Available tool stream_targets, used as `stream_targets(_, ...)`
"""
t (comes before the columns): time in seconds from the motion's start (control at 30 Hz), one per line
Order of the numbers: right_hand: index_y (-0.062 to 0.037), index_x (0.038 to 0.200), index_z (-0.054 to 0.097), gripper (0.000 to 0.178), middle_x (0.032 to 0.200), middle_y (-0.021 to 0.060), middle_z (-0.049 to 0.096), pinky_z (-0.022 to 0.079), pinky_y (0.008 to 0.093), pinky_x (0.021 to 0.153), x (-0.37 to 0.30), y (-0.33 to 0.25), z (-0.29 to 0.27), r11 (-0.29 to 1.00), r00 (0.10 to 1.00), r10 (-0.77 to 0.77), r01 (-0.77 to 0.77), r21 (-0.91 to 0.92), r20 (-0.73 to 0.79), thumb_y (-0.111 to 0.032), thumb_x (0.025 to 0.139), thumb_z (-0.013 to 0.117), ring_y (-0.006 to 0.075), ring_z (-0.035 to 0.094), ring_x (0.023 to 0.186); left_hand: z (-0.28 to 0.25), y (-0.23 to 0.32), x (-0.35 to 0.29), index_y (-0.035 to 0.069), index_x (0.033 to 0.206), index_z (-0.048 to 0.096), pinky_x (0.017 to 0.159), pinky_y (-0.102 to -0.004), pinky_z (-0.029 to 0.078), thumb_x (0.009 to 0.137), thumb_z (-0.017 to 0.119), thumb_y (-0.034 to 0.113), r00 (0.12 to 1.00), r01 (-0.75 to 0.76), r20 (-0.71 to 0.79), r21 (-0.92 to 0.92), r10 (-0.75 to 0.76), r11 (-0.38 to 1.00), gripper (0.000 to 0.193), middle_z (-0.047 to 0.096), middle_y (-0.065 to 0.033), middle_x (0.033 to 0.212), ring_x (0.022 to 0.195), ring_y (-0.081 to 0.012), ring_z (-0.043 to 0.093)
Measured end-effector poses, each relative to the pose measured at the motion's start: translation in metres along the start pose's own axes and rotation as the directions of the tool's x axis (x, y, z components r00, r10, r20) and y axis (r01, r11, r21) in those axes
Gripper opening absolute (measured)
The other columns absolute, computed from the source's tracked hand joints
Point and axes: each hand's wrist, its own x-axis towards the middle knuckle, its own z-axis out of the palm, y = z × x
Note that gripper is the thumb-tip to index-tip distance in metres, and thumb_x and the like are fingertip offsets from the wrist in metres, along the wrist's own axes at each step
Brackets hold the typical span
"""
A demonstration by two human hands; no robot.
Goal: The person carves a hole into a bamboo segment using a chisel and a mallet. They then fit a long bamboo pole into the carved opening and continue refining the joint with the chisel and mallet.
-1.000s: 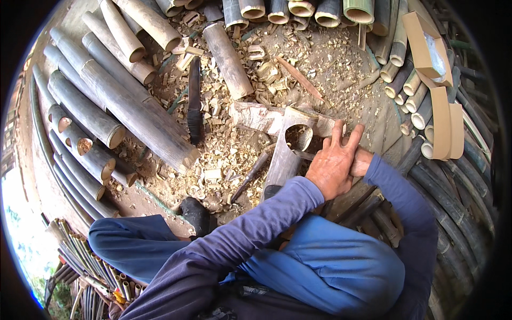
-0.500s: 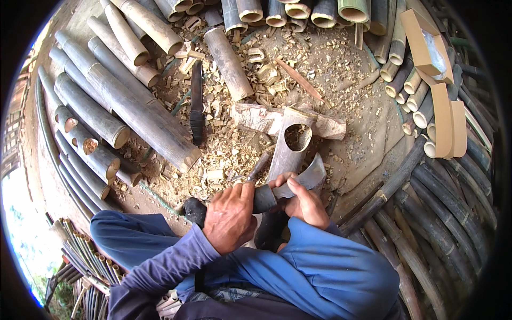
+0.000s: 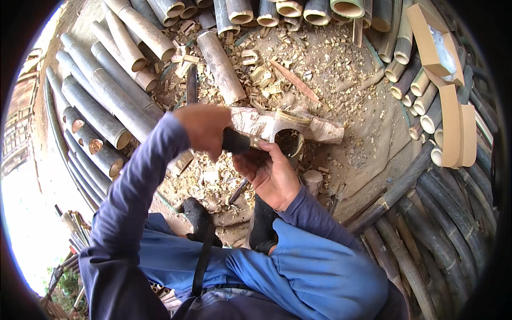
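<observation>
My left hand (image 3: 200, 128), smeared by motion, is closed at the end of the black-wrapped handle of a knife (image 3: 236, 141). My right hand (image 3: 272, 178) has its palm turned up and its fingers bent, with the thumb at the pale piece where the handle ends. I cannot make out the blade now. Behind the right hand a bamboo tube (image 3: 289, 121) with a large round hole leans on a pale rough log (image 3: 330, 129); its lower part is hidden. A thin dark tool (image 3: 238, 193) lies among shavings between my feet.
Bamboo poles (image 3: 106, 90) lie at the left, some with round holes; more poles (image 3: 432, 213) are piled at the right. Cut tube ends (image 3: 318, 16) line the back. A thick bamboo piece (image 3: 221, 66), a dark blade (image 3: 192, 82) and an open cardboard box (image 3: 426, 42) lie around.
Both hands have moved up and left with the knife, away from my lap. Its curved blade showed before and is hidden now. My right hand has turned palm up.
</observation>
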Motion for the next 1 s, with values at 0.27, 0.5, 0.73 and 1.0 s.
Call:
stream_targets(0.27, 0.0000, 0.096, 0.068, 0.034, 0.084, 0.0146, 0.072, 0.058, 0.0395, 0.052, -0.034, -0.015, -0.031, 0.803, 0.980, -0.065, -0.060, -0.592, -0.188, -0.034, 0.091, 0.065, 0.0254, 0.071, 0.065, 0.151, 0.063, -0.025, -0.003, 0.087, 0.066, 0.072, -0.0494, 0.059, 0.075, 0.075, 0.019, 0.944, 0.099, -0.233, -0.475, -0.233, 0.874, 0.027, 0.069, -0.0256, 0.081, 0.078, -0.0425, 0.072)
stream_targets(0.5, -0.0040, 0.072, 0.069, 0.045, 0.065, 0.0020, 0.061, 0.040, 0.0306, 0.051, -0.081, -0.039, -0.044, 0.201, 0.830, -0.518, 0.353, -0.914, 0.207, -0.045, 0.090, 0.072, 0.0120, 0.053, 0.055, 0.207, 0.157, -0.032, -0.011, 0.140, 0.041, 0.103, -0.0509, 0.048, 0.081, 0.081, 0.020, 0.855, -0.370, -0.510, -0.726, -0.092, 0.580, 0.078, 0.058, -0.0334, 0.128, 0.122, -0.0437, 0.059)
stream_targets(0.73, 0.0024, 0.092, 0.073, 0.075, 0.088, 0.0199, 0.073, 0.054, 0.0450, 0.072, -0.108, -0.177, -0.105, -0.340, 0.487, -0.871, -0.510, -0.790, 0.060, -0.071, 0.079, 0.072, 0.0357, 0.072, 0.083, 0.051, 0.038, -0.116, 0.001, 0.140, 0.056, 0.091, -0.0410, 0.061, 0.086, 0.080, 0.014, 0.726, -0.312, -0.676, -0.157, 0.128, 0.937, 0.060, 0.065, -0.0192, 0.125, 0.110, -0.0290, 0.069)
stream_targets(1.0, -0.0059, 0.116, 0.069, 0.059, 0.117, 0.0210, 0.071, 0.052, 0.0510, 0.094, -0.045, -0.167, -0.093, -0.326, 0.336, -0.930, -0.561, -0.761, 0.150, -0.059, 0.091, 0.064, 0.0397, 0.068, 0.107, 0.030, -0.161, -0.151, 0.006, 0.111, 0.067, 0.068, -0.0313, 0.058, 0.096, 0.068, 0.019, 0.147, -0.887, -0.550, -0.442, -0.822, 0.137, 0.020, 0.069, -0.0025, 0.092, 0.079, -0.0137, 0.068)
